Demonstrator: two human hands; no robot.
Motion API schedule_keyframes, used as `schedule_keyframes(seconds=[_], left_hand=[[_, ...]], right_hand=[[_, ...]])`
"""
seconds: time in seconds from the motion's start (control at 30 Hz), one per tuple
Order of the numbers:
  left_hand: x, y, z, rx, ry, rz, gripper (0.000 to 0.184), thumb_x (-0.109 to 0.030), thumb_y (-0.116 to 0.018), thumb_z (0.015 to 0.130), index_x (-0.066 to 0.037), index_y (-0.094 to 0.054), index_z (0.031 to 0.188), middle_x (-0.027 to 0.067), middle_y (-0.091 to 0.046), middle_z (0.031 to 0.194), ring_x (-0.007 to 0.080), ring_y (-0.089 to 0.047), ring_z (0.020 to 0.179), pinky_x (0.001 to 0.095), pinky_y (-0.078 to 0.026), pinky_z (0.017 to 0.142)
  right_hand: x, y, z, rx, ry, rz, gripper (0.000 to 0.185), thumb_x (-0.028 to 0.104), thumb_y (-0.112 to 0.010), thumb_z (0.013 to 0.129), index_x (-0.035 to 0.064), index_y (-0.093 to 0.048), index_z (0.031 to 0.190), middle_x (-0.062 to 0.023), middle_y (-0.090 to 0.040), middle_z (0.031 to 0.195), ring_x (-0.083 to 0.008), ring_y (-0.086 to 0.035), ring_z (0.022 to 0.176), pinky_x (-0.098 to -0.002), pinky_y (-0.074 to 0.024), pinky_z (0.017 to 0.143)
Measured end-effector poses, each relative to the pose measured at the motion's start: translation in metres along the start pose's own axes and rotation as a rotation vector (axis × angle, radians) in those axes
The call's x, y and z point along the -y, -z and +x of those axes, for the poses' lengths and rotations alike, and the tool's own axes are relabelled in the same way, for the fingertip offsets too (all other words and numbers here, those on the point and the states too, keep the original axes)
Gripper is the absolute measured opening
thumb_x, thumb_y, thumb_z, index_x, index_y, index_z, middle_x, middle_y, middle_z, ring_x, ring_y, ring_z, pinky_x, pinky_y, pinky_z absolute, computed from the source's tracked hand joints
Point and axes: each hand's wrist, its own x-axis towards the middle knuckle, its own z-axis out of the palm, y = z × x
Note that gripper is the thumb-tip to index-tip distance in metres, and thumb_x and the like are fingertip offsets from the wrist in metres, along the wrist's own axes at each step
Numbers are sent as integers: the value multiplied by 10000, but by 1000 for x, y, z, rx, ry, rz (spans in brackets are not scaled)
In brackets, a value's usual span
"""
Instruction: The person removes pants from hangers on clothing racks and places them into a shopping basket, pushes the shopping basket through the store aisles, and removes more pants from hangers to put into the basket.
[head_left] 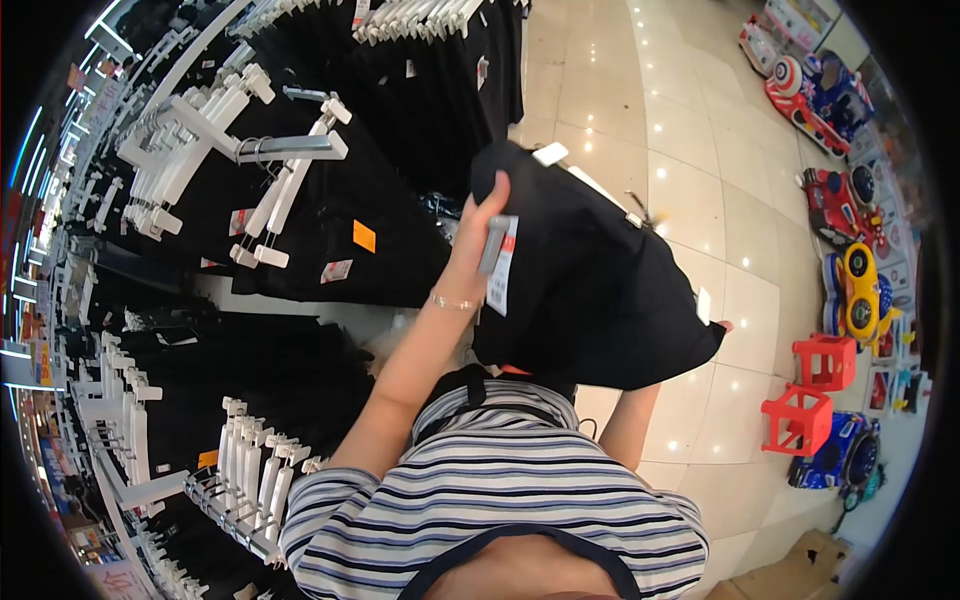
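A black garment hangs from a white clip hanger in front of my body. My left hand grips the garment's left edge, thumb on top, beside a white and red price tag with a grey security tag. On the far side of the cloth, only a fingertip of my right hand shows at the garment's right corner; the rest of that hand is hidden behind the fabric. The hanger's clips hold the upper edge of the cloth.
Racks of black garments on white hangers stand at the left, with more hangers at the lower left. Red stools and colourful ride-on toys line the right side of the tiled floor. A cardboard box sits lower right.
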Motion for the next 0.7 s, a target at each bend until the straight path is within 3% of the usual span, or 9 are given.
schedule_keyframes(seconds=[0.1,0.17,0.23,0.33,0.4,0.47,0.57,0.6,0.7], left_hand=[[-7,-6,34,100,-106,283,378,-347,-560,868,-31,-523,1072,56,-596,939,126,-604,805,252,-495,719],[-15,-34,40,204,-202,402,418,-386,-519,887,-11,-536,1072,26,-590,934,90,-567,809,220,-465,709],[-18,-45,60,241,-278,628,477,-430,-485,892,12,-551,1059,41,-596,974,90,-559,832,224,-458,726],[-12,-48,91,361,-244,552,426,-360,-460,920,21,-534,1096,46,-591,1024,85,-536,911,233,-436,795],[4,-30,111,404,-206,633,375,-297,-458,926,17,-518,1121,34,-580,1036,77,-515,938,230,-411,830],[24,1,110,312,-53,868,396,-274,-472,914,-4,-459,1204,33,-541,1094,92,-480,974,229,-391,829],[87,77,98,211,119,955,439,-293,-463,914,-47,-401,1272,50,-514,1131,120,-468,1018,265,-393,834],[100,101,93,189,365,1028,423,-339,-452,905,-72,-436,1233,53,-533,1088,139,-500,996,294,-413,805],[145,168,57,7,652,971,390,-365,-458,856,-78,-492,1117,111,-544,1097,237,-576,950,386,-450,788]], right_hand=[[19,-30,23,199,-44,-137,845,501,-558,714,-90,-341,1277,-236,-406,1288,-315,-432,1183,-373,-304,1033],[33,-95,31,369,-4,-409,869,302,-546,629,-118,-228,1320,-292,-344,1301,-346,-408,1197,-369,-288,1042],[46,-122,28,196,194,-545,787,220,-489,649,-83,-238,1331,-308,-385,1248,-376,-423,1176,-400,-330,1014],[56,-138,25,98,460,-658,714,204,-456,666,-46,-308,1318,-289,-432,1203,-362,-470,1126,-397,-360,989],[66,-129,23,132,532,-824,663,163,-488,690,-49,-342,1301,-236,-459,1200,-291,-488,1102,-347,-380,962],[83,-91,34,187,635,-1135,602,134,-497,710,-58,-387,1270,-174,-470,1221,-237,-489,1093,-307,-389,945],[57,-61,44,241,629,-1332,523,17,-588,774,-3,-406,1264,-47,-513,1124,-55,-472,760,-168,-380,669],[54,-39,49,215,438,-1435,496,22,-587,785,21,-409,1248,-59,-474,1168,-89,-460,835,-192,-385,726],[18,4,67,285,284,-1714,403,-1,-502,791,57,-425,1182,-37,-523,863,-100,-439,638,-237,-377,569]])
